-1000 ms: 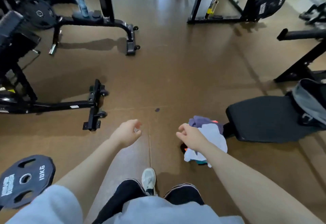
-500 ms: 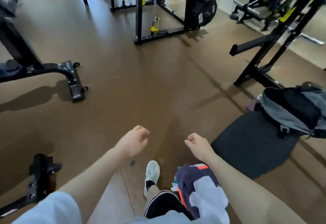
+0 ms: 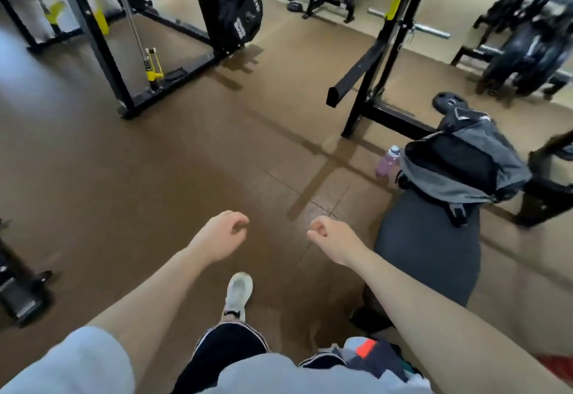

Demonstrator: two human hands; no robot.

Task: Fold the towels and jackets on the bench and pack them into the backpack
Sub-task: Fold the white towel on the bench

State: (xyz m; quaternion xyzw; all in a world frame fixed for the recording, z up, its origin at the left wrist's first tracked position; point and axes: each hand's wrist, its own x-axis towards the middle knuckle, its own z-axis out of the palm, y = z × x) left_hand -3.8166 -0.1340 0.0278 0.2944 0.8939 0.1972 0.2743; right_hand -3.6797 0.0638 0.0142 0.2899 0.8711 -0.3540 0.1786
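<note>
- since half a second ago the view has swung right: the backpack (image 3: 459,164) now sits higher, at about 2 o'clock, and the bundle of clothes (image 3: 372,359) has slid down to the bottom edge at 5 o'clock.
- at 9 o'clock, black machine feet (image 3: 21,288) poke in from the left edge.
- at 11 o'clock stands a black rack (image 3: 102,43) with yellow fittings; a wide stretch of bare brown floor (image 3: 130,182) lies open between it and the person.
- left hand (image 3: 221,235) hangs over the floor, fingers loosely curled, holding nothing.
- white shoe (image 3: 237,293) is planted at 6 o'clock, between the forearms.
- right hand (image 3: 333,238) is likewise loosely curled and holds nothing, just beside the near edge of the bench pad (image 3: 428,248).
- the backpack lies open-mouthed on the far end of the bench, with a pink bottle (image 3: 387,161) on the floor touching its left side.
- at 1 o'clock a black upright frame (image 3: 378,65) borders the bench.
</note>
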